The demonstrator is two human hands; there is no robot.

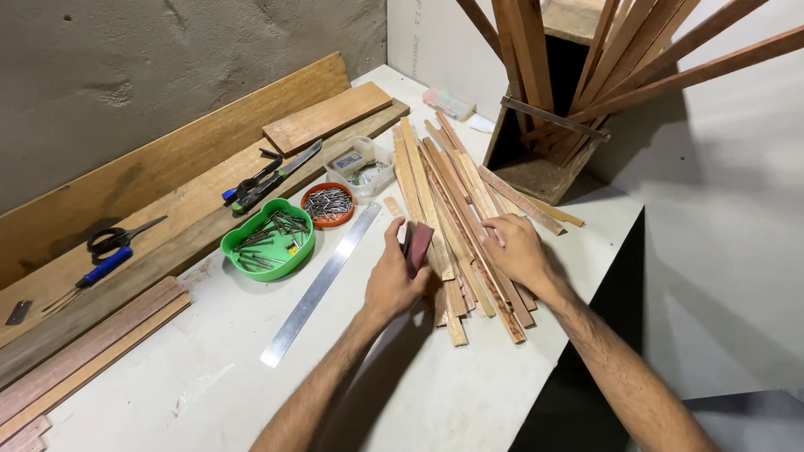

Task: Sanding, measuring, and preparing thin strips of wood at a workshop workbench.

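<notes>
My left hand (pixel 392 280) grips a small dark reddish block (pixel 418 247), held upright against the left side of a pile of thin wooden strips (pixel 456 197). The strips lie side by side on the white table (pixel 435 393), running from the near middle toward the far wall. My right hand (pixel 515 249) rests flat on top of the pile, fingers spread over several strips, pressing them down.
A long metal ruler (pixel 322 283) lies left of the pile. A green dish of nails (pixel 268 238), an orange dish of nails (pixel 328 205) and a clear box (pixel 360 166) sit beyond it. Pliers (pixel 251 188), scissors (pixel 117 238), a screwdriver (pixel 100 269) and planks (pixel 167 167) line the wall. A crate of slats (pixel 544 125) stands at the far right corner.
</notes>
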